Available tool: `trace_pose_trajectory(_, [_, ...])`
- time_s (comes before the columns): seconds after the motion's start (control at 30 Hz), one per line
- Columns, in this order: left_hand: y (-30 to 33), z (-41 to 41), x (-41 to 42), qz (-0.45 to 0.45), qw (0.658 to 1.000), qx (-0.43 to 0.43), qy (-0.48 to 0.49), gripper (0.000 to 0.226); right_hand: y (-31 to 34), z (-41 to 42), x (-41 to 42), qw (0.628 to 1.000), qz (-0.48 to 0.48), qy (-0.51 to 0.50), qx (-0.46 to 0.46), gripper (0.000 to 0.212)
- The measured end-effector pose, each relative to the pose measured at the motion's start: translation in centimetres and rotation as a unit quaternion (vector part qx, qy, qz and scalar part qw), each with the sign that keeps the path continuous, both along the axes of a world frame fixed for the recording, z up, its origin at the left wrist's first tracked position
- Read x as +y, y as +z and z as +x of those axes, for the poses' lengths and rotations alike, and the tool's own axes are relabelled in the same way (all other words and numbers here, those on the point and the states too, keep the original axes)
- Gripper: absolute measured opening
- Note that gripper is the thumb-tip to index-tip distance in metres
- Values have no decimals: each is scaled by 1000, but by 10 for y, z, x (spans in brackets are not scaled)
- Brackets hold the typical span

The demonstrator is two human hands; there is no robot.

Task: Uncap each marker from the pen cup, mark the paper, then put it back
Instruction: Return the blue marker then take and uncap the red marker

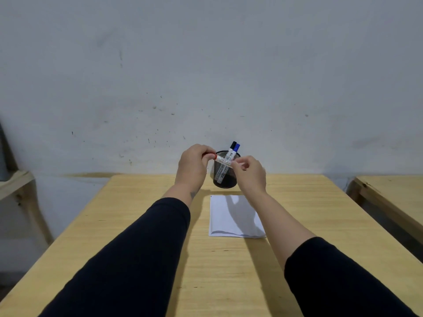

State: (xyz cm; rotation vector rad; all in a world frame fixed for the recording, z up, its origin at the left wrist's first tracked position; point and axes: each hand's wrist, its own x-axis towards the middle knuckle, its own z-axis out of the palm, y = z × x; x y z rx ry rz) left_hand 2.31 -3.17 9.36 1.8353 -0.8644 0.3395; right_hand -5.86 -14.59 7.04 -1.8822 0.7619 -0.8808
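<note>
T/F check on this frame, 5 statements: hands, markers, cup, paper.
1. Both hands hold the red marker, left hand at its red cap end, right hand at the other end. True.
2. The mesh pen cup is empty. False: a black-capped marker and a blue-capped marker stand in it.
3. The paper lies on the wooden table, nearer the person than the cup. True.
4. The red marker's tip touches the paper. False: the marker is held up in front of the cup.
5. The cup lies tipped over. False: it stands upright.
</note>
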Motion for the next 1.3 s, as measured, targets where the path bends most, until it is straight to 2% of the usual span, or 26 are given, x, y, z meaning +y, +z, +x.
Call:
trace_pose_trajectory(0.07, [1, -5, -3, -28, 999, 12, 21, 13, 0, -1, 1, 998, 45, -41, 4, 22])
trace_pose_trajectory(0.13, [0, -11, -4, -46, 998, 23, 27, 14, 4, 0, 3, 991, 133, -14, 9, 31])
trace_pose_trajectory(0.23, [-8, -20, -4, -50, 998, 37, -1, 14, 13, 0, 6, 926, 363, 87, -49, 38])
trace_pose_trajectory(0.3, [-14, -24, -3, -44, 998, 48, -10, 14, 12, 3, 6, 905, 406, 101, -77, 34])
trace_pose_trajectory(0.47, [-21, -24, 1, -30, 992, 124, -5, 14, 8, 8, 9, 936, 336, 90, -59, 34])
trace_pose_trajectory(0.87, [-28, -15, 3, -47, 947, 315, -39, 20, -7, 21, 6, 960, 241, 120, -80, 27])
trace_pose_trajectory(1.1, [-39, -8, 17, 42, 965, 258, -1, 19, -11, 21, -5, 967, 229, 67, -91, 25])
trace_pose_trajectory(1.2, [-48, 2, 22, 164, 972, 161, 54, 12, -7, 19, -12, 969, 222, 64, -92, 23])
trace_pose_trajectory(1.3, [-52, 7, 19, 260, 958, 78, 88, 14, -10, 23, -11, 969, 213, 92, -86, 21])
